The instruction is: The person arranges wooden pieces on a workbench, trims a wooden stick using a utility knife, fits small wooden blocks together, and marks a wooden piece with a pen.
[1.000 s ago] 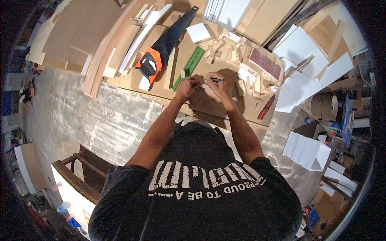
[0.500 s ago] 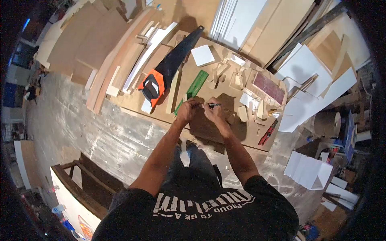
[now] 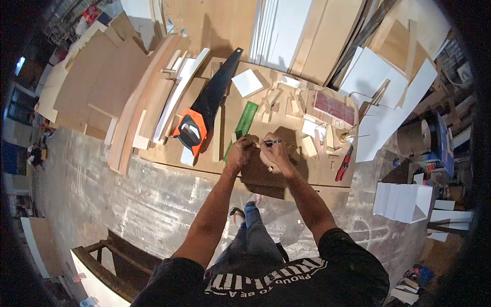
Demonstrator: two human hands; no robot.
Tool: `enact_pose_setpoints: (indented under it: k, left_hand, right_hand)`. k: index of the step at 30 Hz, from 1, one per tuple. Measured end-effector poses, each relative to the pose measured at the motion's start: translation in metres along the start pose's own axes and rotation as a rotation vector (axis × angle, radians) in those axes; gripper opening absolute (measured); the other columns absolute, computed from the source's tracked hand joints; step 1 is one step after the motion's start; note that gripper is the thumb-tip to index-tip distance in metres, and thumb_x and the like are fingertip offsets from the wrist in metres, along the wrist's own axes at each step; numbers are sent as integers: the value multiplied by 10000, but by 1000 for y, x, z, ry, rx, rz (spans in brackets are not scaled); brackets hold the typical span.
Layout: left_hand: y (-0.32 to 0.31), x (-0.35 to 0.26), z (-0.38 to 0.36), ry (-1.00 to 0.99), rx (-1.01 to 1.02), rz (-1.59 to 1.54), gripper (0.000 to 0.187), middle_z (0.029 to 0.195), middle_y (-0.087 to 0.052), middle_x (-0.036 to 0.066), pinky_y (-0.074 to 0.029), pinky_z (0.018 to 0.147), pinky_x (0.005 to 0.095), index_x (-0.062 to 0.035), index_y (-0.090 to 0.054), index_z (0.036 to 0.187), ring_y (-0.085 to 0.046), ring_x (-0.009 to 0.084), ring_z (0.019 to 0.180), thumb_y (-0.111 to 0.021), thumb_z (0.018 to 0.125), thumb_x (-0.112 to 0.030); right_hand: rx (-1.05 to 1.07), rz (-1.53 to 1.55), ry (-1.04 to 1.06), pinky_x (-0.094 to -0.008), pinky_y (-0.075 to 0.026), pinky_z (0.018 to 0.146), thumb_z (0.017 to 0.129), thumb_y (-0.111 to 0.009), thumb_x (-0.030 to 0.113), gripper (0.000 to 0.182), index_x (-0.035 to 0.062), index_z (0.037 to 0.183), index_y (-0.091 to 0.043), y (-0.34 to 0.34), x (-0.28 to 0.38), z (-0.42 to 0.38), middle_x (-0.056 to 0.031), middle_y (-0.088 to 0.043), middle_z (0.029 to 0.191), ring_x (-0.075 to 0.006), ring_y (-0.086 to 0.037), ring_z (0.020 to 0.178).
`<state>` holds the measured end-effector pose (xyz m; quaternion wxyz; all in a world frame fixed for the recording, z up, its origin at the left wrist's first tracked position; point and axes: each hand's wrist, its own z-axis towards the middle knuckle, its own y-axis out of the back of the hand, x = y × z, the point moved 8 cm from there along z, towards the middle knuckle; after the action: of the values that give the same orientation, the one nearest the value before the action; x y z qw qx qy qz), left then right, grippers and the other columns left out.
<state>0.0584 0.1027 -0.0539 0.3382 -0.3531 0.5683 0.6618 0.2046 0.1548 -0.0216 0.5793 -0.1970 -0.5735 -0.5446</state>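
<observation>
Right hand (image 3: 275, 151) gripping black pen (image 3: 272, 143), tip pointing toward left hand (image 3: 240, 152). Left hand pinching small wood piece (image 3: 254, 146), held just above brown board (image 3: 204, 148) at its near edge. Lying just beside, left of hands: green ruler (image 3: 243, 123). Resting farther left: handsaw (image 3: 204, 110), orange handle. Sitting well right: red pliers (image 3: 343, 166).

Matt brown board forms the worktop (image 3: 204, 153), strewn with pale raw wood offcuts (image 3: 294, 105); the saw (image 3: 204, 110) pairs dark metal with glossy orange plastic, beside a green plastic ruler (image 3: 244, 120) above scuffed concrete floor (image 3: 128, 189).
</observation>
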Motion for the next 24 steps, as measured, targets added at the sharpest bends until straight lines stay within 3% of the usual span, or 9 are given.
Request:
enact_pose_setpoints:
  k: [7, 12, 15, 19, 22, 24]
  left_hand:
    - [-1, 0, 0, -30, -33, -15, 292, 1124, -722, 121, -551, 873, 374, -90, -720, 1108, -699, 306, 1012, -705, 818, -122]
    - [6, -18, -1, -54, -32, -7, 253, 1058, -712, 171, -548, 846, 415, -59, -731, 1058, -684, 369, 973, -689, 811, -90]
    - [7, -18, 0, -65, -55, -17, 256, 1026, -703, 197, -544, 847, 428, -26, -732, 1040, -673, 394, 971, -668, 794, -53]
    - [4, -10, -1, -82, -41, -31, 286, 1058, -697, 205, -537, 870, 419, -11, -727, 1063, -665, 391, 1008, -658, 788, -43]
    - [-2, -1, 1, -92, -12, 3, 271, 1149, -713, 130, -543, 886, 406, -70, -708, 1122, -679, 332, 1058, -677, 860, -134]
    - [-4, 2, 1, -83, -15, 8, 272, 1152, -714, 121, -540, 890, 401, -70, -709, 1116, -676, 328, 1067, -682, 852, -131]
  right_hand:
    - [4, -99, 36, -384, -483, 622, 875, -713, 123, 170, 21, 806, -597, -3, -7, -2, -139, -602, 723, -271, -620, 666]
    - [94, -53, 69, -394, -484, 611, 879, -716, 166, 208, 19, 809, -587, -4, -7, 1, -137, -604, 723, -293, -620, 655]
    - [88, -33, 124, -381, -482, 599, 875, -716, 159, 206, 30, 800, -574, -4, -5, 3, -122, -603, 712, -271, -619, 647]
    - [41, -134, 26, -346, -473, 586, 869, -716, 119, 177, 45, 794, -573, -6, -15, 0, -97, -598, 697, -210, -600, 636]
    - [31, -34, -6, -331, -466, 581, 873, -707, 102, 149, 44, 805, -588, -5, -15, 0, -88, -598, 696, -184, -583, 626]
    - [56, 51, 44, -329, -463, 581, 877, -703, 101, 140, 38, 815, -594, -2, -7, 0, -89, -599, 698, -182, -575, 618]
